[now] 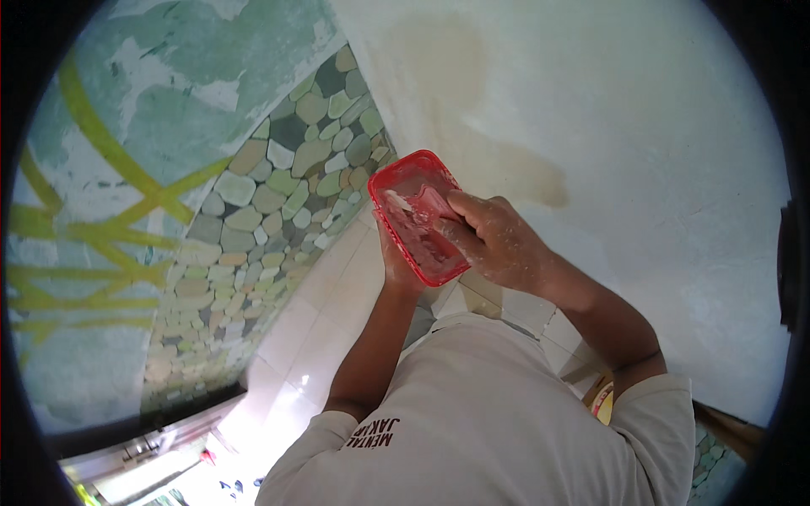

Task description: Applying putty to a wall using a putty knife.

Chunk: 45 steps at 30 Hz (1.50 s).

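My left hand (400, 260) supports a red rectangular plastic tub (390, 233) from beneath and along its left side; most of its fingers are hidden behind the tub. Whitish paste (408, 221) smears the inside of the tub. In my right hand (506, 240) is a pinkish-red flat scraper (433, 204), gripped between thumb and fingers, its blade down in the tub. Pale specks dot the right hand and forearm.
On the left stands a green patchy wall (110, 126) with yellow-green painted lines, above a band of pebble tiles (270, 198). A whitish wall (641, 169) with beige stains (515, 169) rises on the right. Below lie pale floor tiles (316, 325); a yellow round container (602, 403) shows beside my right arm.
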### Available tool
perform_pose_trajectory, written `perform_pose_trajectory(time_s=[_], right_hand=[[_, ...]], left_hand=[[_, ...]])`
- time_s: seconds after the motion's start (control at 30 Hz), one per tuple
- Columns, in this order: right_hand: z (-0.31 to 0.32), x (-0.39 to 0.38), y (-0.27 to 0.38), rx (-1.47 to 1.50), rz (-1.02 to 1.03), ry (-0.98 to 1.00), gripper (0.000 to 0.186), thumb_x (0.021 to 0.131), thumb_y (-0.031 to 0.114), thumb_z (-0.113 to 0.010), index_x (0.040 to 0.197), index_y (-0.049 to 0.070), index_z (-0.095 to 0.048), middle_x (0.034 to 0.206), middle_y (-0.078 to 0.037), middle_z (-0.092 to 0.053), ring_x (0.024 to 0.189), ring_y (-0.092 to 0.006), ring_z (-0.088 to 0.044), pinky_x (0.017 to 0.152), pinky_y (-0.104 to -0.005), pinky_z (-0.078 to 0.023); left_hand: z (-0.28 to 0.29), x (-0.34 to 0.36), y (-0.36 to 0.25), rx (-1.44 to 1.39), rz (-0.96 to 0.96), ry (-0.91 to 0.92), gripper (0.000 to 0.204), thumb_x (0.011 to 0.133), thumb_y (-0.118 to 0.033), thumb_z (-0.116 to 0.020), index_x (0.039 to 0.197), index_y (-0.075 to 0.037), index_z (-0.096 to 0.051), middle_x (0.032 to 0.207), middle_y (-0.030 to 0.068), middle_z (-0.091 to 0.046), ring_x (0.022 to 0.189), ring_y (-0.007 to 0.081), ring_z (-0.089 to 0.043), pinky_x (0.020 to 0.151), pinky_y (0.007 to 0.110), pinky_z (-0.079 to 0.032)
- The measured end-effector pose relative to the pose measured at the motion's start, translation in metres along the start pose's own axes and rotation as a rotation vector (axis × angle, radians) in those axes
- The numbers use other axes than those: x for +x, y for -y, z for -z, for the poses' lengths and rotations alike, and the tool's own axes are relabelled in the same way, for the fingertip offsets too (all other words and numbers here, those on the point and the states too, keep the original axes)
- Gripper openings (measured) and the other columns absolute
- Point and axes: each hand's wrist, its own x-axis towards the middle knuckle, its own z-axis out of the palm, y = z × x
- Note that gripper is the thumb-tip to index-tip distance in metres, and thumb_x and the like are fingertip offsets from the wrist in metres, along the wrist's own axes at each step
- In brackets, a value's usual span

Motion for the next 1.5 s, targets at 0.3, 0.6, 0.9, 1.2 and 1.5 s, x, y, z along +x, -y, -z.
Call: perform_pose_trajectory(time_s=[0.3,0.6,0.9,1.2,1.5], right_hand=[[-0.043,0.098,-0.003,-0.358,-0.154,0.073,0.018,0.089,0.011,-0.056,0.104,0.001,-0.058,0.086,-0.020,-0.066,0.074,-0.0382,-0.064,0.065,-0.0461,-0.051],[-0.032,0.113,0.017,-0.688,-0.412,0.167,0.036,0.086,0.010,-0.058,0.120,0.001,-0.055,0.080,-0.021,-0.067,0.072,-0.0333,-0.067,0.064,-0.0433,-0.054],[-0.047,0.095,0.008,-0.458,-0.421,-0.150,0.020,0.089,0.009,-0.056,0.103,-0.005,-0.056,0.078,-0.024,-0.064,0.071,-0.0380,-0.065,0.061,-0.0437,-0.050],[-0.047,0.088,0.001,-0.154,-0.324,-0.351,0.010,0.093,0.008,-0.054,0.098,-0.001,-0.053,0.080,-0.024,-0.063,0.071,-0.0406,-0.062,0.061,-0.0452,-0.048],[-0.038,0.090,0.012,-0.432,-0.398,-0.219,0.016,0.089,0.010,-0.056,0.101,0.000,-0.051,0.076,-0.021,-0.063,0.069,-0.0400,-0.063,0.061,-0.0468,-0.049]], left_hand=[[0.019,0.061,-0.056,0.089,0.134,0.063,0.069,0.096,-0.064,-0.032,0.143,-0.014,-0.037,0.141,0.0092,-0.046,0.128,0.0282,-0.046,0.107,0.044,-0.039],[0.024,0.084,-0.073,0.061,0.322,0.165,0.082,0.089,-0.074,-0.033,0.147,-0.015,-0.031,0.145,0.0098,-0.042,0.132,0.0293,-0.042,0.109,0.046,-0.036],[0.023,0.088,-0.064,0.051,0.312,0.010,0.082,0.090,-0.074,-0.030,0.147,-0.016,-0.029,0.147,0.0087,-0.039,0.134,0.0293,-0.039,0.111,0.045,-0.034],[0.021,0.101,-0.065,0.104,0.412,0.017,0.081,0.089,-0.074,-0.034,0.144,-0.016,-0.035,0.140,0.0091,-0.046,0.128,0.0284,-0.045,0.108,0.044,-0.039],[0.036,0.109,-0.056,0.098,0.497,0.095,0.077,0.089,-0.071,-0.038,0.143,-0.016,-0.036,0.138,0.0092,-0.047,0.124,0.0283,-0.048,0.105,0.045,-0.042]])
